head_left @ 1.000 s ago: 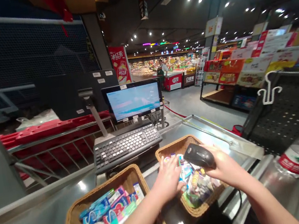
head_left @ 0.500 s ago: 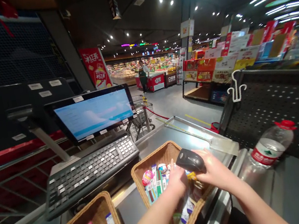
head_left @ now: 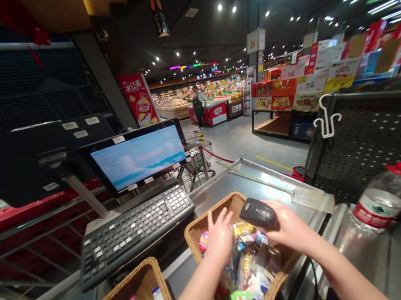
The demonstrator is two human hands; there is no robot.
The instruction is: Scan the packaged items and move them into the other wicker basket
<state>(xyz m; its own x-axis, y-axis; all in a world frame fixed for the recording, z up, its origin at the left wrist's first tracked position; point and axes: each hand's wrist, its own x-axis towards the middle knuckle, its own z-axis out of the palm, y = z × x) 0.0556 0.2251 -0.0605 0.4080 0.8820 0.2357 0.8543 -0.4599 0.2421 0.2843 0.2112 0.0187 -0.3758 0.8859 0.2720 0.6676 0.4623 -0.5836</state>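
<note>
My right hand (head_left: 291, 229) grips a black barcode scanner (head_left: 258, 213) and holds it over the right wicker basket (head_left: 200, 224). That basket is full of small packaged goods (head_left: 248, 271). My left hand (head_left: 220, 238) hovers above the goods at the basket's left side; its fingers are spread with nothing in them. A second wicker basket (head_left: 138, 284) with colourful flat packs stands at the lower left, away from both hands.
A black keyboard (head_left: 137, 228) and a lit monitor (head_left: 138, 155) stand behind the baskets on the steel counter (head_left: 228, 183). A water bottle with a red cap (head_left: 375, 208) lies at the right by a black perforated panel (head_left: 385, 141). A person stands far off in the aisle.
My left hand has lifted off the goods and spread its fingers. The scanner hand stays over the right basket. The view has shifted slightly.
</note>
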